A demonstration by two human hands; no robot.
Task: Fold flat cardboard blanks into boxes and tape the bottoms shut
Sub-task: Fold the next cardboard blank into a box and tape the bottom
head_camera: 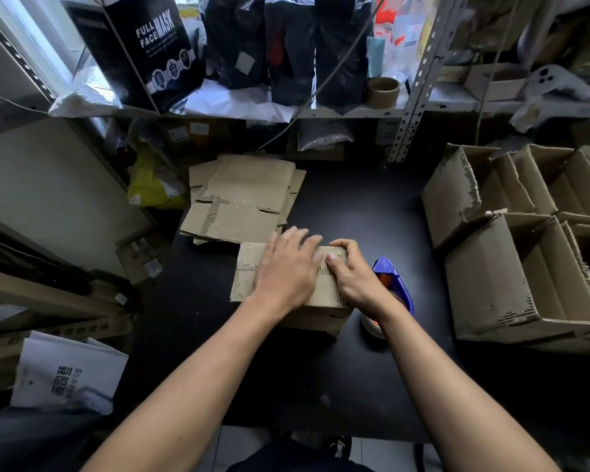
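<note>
A small cardboard box (249,267) stands bottom-up on the black table (372,212), its flaps folded down. My left hand (285,267) lies flat on the flaps with straight fingers, pressing them. My right hand (351,277) grips the box's right edge, fingers curled over the far corner and thumb on top. A blue tape dispenser (394,281) lies just right of the box, partly behind my right wrist. A stack of flat cardboard blanks (242,195) sits behind the box.
Several finished open boxes (511,253) crowd the table's right side. A shelf above holds a tape roll (382,92), a black "Full Face Mask" carton (143,46) and dark bags. More cartons and a white bag (65,373) fill the left.
</note>
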